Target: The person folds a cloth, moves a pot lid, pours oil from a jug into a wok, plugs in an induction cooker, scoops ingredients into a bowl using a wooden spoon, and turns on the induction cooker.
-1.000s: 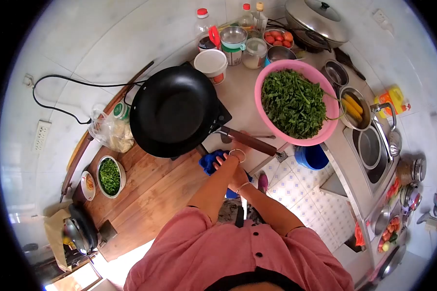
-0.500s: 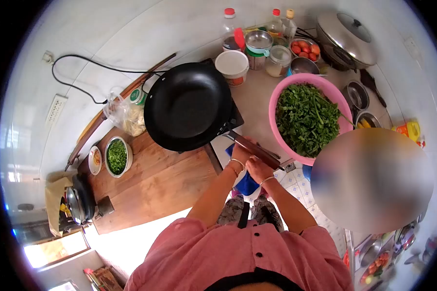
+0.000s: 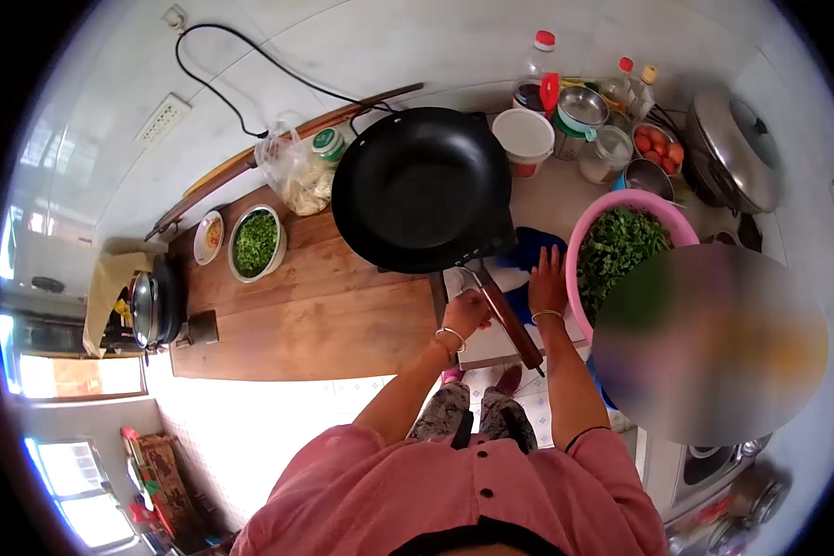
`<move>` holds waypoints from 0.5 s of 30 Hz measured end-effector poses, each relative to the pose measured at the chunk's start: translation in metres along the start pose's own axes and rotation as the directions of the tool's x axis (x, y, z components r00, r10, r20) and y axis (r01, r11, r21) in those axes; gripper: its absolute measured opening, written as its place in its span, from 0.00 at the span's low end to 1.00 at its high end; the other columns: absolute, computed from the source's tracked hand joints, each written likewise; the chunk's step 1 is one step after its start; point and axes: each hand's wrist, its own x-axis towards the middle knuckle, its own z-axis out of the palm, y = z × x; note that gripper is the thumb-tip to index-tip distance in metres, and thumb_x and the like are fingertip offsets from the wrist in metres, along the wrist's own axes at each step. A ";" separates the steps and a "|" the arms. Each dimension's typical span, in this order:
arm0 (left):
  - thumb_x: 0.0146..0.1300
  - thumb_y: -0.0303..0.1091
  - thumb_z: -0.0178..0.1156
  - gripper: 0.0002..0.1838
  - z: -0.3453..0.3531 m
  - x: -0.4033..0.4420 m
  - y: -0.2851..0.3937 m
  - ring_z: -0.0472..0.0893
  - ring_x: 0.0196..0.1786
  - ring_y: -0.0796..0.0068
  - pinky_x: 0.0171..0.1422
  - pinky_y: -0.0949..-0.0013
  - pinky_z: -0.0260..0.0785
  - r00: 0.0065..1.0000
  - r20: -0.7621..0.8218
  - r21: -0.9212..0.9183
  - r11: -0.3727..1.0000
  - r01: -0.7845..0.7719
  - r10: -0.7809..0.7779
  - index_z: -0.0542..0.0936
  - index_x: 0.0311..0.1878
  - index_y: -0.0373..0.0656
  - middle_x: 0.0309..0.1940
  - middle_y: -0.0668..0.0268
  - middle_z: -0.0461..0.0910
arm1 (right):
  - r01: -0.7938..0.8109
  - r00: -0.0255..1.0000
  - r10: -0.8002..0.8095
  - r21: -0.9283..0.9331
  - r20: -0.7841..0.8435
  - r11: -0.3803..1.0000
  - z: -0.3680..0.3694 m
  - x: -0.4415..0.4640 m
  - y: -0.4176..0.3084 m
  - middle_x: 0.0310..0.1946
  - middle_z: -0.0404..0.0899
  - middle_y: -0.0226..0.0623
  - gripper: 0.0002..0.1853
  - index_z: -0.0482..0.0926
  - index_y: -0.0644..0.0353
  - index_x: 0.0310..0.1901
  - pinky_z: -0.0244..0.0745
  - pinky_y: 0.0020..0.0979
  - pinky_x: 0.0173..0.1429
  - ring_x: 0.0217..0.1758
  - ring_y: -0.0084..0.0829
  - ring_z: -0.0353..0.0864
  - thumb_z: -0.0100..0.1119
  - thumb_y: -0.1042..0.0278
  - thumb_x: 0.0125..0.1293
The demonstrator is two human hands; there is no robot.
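A black wok (image 3: 422,185) with a brown wooden handle (image 3: 510,326) stands over the stove, its inside bare. My left hand (image 3: 468,313) is beside the handle on its left, fingers curled closed; what they hold, if anything, is hidden. To the right of the handle, my right hand (image 3: 548,281) lies flat with fingers stretched out on a blue cloth (image 3: 528,248) on the counter. Close by that hand is a pink basin (image 3: 579,243) full of chopped leafy greens (image 3: 621,246), partly covered by a blurred patch.
On the wooden board (image 3: 343,315) at left are a bowl of chopped green herbs (image 3: 255,243), a small dish (image 3: 208,237) and a plastic bag (image 3: 287,167). Behind stand a white tub (image 3: 524,137), bottles, a jar (image 3: 606,154), tomatoes (image 3: 658,148) and a lidded pan (image 3: 734,148).
My hands have parted from the wok handle: the right has moved right and forward onto the blue cloth, the left stays left of the handle. The view has shifted, moving the wok rightward.
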 end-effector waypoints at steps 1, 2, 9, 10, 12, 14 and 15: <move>0.62 0.29 0.52 0.07 -0.005 0.002 -0.004 0.82 0.23 0.72 0.24 0.73 0.76 1.000 -0.002 0.040 0.999 -0.009 0.009 0.76 0.34 0.35 0.22 0.59 0.81 | 0.013 1.000 -0.013 0.002 0.002 1.000 0.000 -0.002 0.000 0.66 0.59 0.42 0.25 0.66 0.57 0.62 0.51 0.44 0.71 0.68 0.49 0.57 0.54 0.66 0.62; 0.62 0.29 0.53 0.07 -0.009 0.004 -0.008 0.82 0.23 0.72 0.24 0.72 0.75 1.000 -0.006 0.079 0.997 -0.018 0.019 0.76 0.33 0.36 0.22 0.60 0.80 | 0.015 1.000 -0.015 0.002 0.000 1.000 0.000 -0.003 0.001 0.66 0.59 0.42 0.25 0.66 0.57 0.62 0.50 0.44 0.71 0.68 0.49 0.56 0.54 0.66 0.61; 0.60 0.37 0.55 0.07 -0.024 0.034 -0.047 0.82 0.24 0.72 0.29 0.69 0.74 0.982 -0.083 0.455 0.883 -0.114 0.170 0.77 0.35 0.44 0.23 0.60 0.81 | 0.098 0.995 -0.097 -0.034 0.022 0.995 -0.016 -0.021 -0.002 0.64 0.60 0.45 0.26 0.66 0.58 0.61 0.49 0.47 0.71 0.68 0.51 0.55 0.56 0.66 0.60; 0.60 0.37 0.55 0.07 -0.023 0.035 -0.055 0.82 0.24 0.72 0.29 0.69 0.74 0.978 -0.117 0.445 0.889 -0.103 0.172 0.77 0.35 0.44 0.23 0.60 0.81 | 0.092 0.995 -0.090 -0.050 0.037 0.995 -0.017 -0.024 -0.003 0.64 0.60 0.45 0.26 0.66 0.58 0.61 0.49 0.47 0.71 0.67 0.52 0.55 0.56 0.66 0.60; 0.60 0.36 0.55 0.08 -0.023 0.035 -0.063 0.82 0.25 0.71 0.30 0.68 0.74 0.863 -0.127 0.675 0.680 -0.286 0.490 0.77 0.40 0.44 0.23 0.59 0.80 | 0.112 0.991 -0.100 -0.152 0.087 0.982 -0.021 -0.028 -0.004 0.67 0.56 0.44 0.26 0.63 0.56 0.64 0.53 0.46 0.70 0.68 0.50 0.55 0.53 0.65 0.64; 0.58 0.35 0.55 0.09 -0.020 0.018 -0.048 0.82 0.28 0.65 0.33 0.65 0.74 0.883 -0.216 0.583 0.780 -0.227 0.418 0.77 0.41 0.46 0.24 0.57 0.80 | 0.097 0.983 -0.069 -0.159 0.169 0.983 -0.027 -0.024 -0.013 0.67 0.56 0.43 0.26 0.63 0.57 0.64 0.53 0.48 0.69 0.69 0.50 0.54 0.53 0.65 0.65; 0.56 0.33 0.56 0.10 -0.019 0.015 -0.044 0.83 0.31 0.59 0.37 0.61 0.75 0.903 -0.261 0.482 0.857 -0.183 0.340 0.78 0.41 0.48 0.25 0.54 0.81 | 0.113 0.987 -0.092 -0.162 0.132 0.980 -0.026 -0.025 -0.011 0.67 0.56 0.43 0.26 0.63 0.57 0.64 0.53 0.48 0.70 0.69 0.50 0.54 0.52 0.65 0.65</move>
